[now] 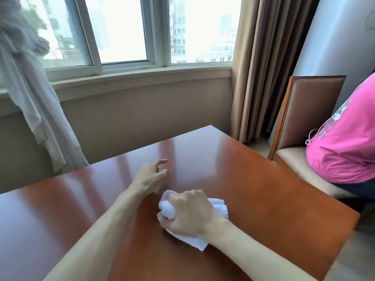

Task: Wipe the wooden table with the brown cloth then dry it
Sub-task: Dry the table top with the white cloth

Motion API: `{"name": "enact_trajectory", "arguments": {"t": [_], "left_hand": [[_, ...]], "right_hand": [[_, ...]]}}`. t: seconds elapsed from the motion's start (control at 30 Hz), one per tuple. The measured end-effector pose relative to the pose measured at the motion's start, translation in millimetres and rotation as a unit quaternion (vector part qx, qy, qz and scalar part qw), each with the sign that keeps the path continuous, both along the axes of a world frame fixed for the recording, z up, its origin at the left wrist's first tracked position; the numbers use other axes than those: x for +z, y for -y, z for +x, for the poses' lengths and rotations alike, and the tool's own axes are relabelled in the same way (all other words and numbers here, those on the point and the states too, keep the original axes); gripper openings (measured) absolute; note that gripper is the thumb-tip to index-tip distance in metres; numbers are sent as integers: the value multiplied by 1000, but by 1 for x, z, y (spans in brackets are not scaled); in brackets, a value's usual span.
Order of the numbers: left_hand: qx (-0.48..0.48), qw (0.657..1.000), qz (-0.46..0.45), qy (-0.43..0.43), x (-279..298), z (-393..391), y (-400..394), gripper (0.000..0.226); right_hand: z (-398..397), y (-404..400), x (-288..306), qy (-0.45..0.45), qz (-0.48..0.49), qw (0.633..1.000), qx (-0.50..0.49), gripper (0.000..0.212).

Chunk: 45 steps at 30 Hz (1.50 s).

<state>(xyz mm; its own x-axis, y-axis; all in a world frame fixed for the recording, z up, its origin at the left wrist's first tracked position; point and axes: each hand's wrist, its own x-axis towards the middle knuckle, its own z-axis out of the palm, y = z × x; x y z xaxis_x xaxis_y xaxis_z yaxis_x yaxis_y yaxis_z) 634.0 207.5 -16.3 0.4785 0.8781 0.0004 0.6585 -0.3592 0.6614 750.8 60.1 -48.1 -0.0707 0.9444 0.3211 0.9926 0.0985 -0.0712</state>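
A glossy reddish-brown wooden table point(263, 189) fills the lower part of the head view. My right hand point(188, 213) grips a bunched white cloth point(218, 206) and holds it down on the table near the middle. Part of the cloth sticks out flat under my wrist. My left hand point(151, 176) hovers just beyond it over the table, fingers loosely spread and holding nothing. No brown cloth is in view.
A person in a pink shirt point(345, 142) sits on a wooden chair point(312, 110) at the table's right side. Behind the table are a window point(125, 31), a beige wall, a brown curtain point(263, 67) and a sheer white curtain point(34, 102) at left.
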Motion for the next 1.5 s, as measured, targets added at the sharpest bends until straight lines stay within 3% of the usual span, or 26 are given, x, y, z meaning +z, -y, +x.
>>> {"name": "enact_trajectory", "arguments": {"t": [0.1,0.17,0.57,0.7,0.8,0.87,0.97,1.07,1.17,1.33,1.5], "left_hand": [[49,982,101,-155,-11,-27,-13,50],[79,971,105,-202,-17,-46,-19,56],[159,955,135,-209,-50,-67,-32,64],[162,957,137,-199,-48,-65,-33,65],[159,959,124,-198,-45,-66,-31,64],[158,961,117,-194,-43,-66,-29,64],[161,961,117,-189,-45,-68,-28,63],[165,960,126,-188,-49,-68,-31,64],[168,958,132,-191,-51,-68,-33,65],[163,960,126,-191,-47,-67,-33,63],[154,962,107,-196,-39,-67,-29,63]], "right_hand": [[-1,-13,6,-9,1,1000,-10,46],[9,-38,10,-14,-8,999,-32,47],[58,-275,11,-58,10,971,-231,32],[6,-320,12,-60,-3,979,-195,26],[-45,-305,7,-65,-3,996,-54,35],[-29,-296,8,-59,-7,998,-17,41],[67,-294,14,-30,-11,990,-136,46],[188,-276,12,-39,-2,954,-297,50],[234,-259,8,-38,18,933,-358,56],[169,-217,12,-38,6,951,-305,42],[41,-109,15,-19,-35,993,-109,45]]}}
